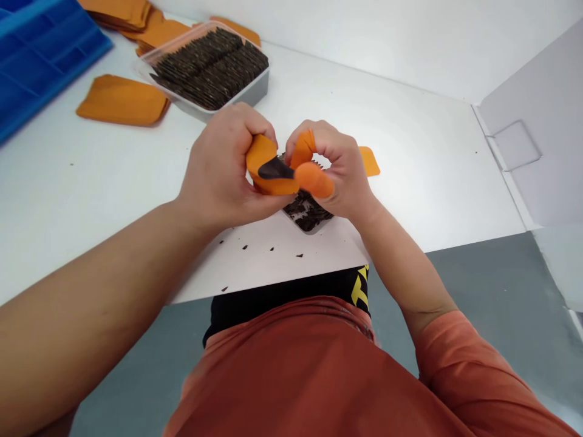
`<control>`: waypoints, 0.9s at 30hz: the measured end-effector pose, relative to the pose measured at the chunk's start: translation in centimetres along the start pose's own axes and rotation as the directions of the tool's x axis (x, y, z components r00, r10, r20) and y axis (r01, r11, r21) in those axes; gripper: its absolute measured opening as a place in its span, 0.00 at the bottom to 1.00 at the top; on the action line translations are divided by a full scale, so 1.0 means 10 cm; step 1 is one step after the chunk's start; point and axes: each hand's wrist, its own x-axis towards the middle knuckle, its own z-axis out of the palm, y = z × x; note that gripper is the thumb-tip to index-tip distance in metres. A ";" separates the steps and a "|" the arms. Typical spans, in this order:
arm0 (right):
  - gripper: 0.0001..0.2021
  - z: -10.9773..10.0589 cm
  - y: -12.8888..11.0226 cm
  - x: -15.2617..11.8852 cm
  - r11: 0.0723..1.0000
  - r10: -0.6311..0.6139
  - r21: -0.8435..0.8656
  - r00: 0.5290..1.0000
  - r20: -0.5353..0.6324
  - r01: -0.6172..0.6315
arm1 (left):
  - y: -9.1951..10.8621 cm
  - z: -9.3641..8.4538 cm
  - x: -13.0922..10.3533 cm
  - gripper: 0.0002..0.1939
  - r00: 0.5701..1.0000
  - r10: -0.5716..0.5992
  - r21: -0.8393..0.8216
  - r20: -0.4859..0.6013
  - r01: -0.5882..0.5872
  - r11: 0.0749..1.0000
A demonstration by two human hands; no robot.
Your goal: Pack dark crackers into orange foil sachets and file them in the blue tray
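Observation:
My left hand (pixel 223 164) is closed around a small orange envelope (pixel 259 149), bent so that its mouth gapes toward the right. My right hand (pixel 339 161) wears orange finger covers (pixel 314 179) on the thumb and a finger. Those fingertips curl together at the envelope's mouth, by a dark, thin piece (pixel 276 169) that lies partly inside it; its far end is hidden. Below both hands stands a small clear container (pixel 314 229) with dark broken flakes in it, mostly covered by my hands. Another orange envelope (pixel 370 161) shows beyond my right hand.
A larger plastic tub (pixel 250 94) holds rows of dark thin pieces at the back. Stacked orange envelopes (pixel 122 100) lie beside it, with more behind. A blue compartment tray (pixel 45 54) is at upper left. Dark crumbs (pixel 272 249) dot the white table near its front edge.

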 end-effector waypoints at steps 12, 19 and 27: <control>0.21 -0.11 -0.14 0.03 0.907 0.127 -0.408 0.991 0.032 -0.103 | -0.03 -0.01 0.02 0.26 0.995 0.011 -0.022 -0.099 -0.014 1.000; 0.21 -0.18 -0.18 0.03 0.934 0.097 -0.344 0.995 -0.012 -0.095 | -0.02 0.04 0.06 0.36 0.973 0.064 0.091 -0.221 -0.045 0.995; 0.13 -0.38 -0.15 0.08 0.952 0.184 -0.272 0.973 0.139 -0.142 | -0.02 0.08 0.03 0.34 0.971 0.050 0.065 -0.235 -0.036 0.997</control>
